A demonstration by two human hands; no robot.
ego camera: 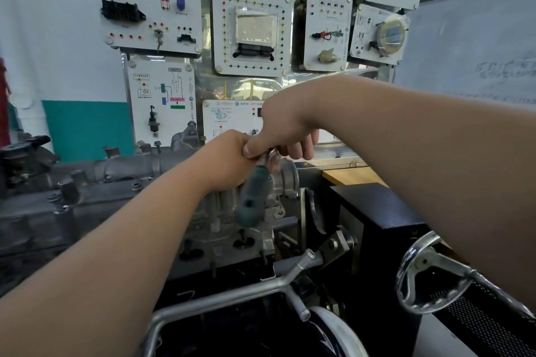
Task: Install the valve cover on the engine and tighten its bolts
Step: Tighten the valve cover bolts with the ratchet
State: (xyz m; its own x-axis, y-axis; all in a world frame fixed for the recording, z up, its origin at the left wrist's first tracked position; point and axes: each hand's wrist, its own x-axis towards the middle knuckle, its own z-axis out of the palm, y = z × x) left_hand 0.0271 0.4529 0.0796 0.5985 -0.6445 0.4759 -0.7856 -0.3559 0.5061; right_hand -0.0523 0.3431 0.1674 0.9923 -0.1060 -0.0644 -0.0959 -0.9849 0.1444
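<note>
Both hands meet over the engine [232, 229]. The left hand [229, 158] grips the green-handled tool [254, 197]; the right hand [280, 127] curls round its metal top. The valve cover [34, 217] lies on the engine's left part. If the blurred tool tilts, it may slip off the hidden bolt and round it.

Display panels [150, 17]: white boards on the back wall, carrying car electrical parts and coloured sockets
Middle panel [249, 29]: silver control unit ringed by sockets
Handwheel [429, 272]: chrome, lower right, beside a black cabinet [383, 211]
Teal band [87, 127]: on the left wall
</note>
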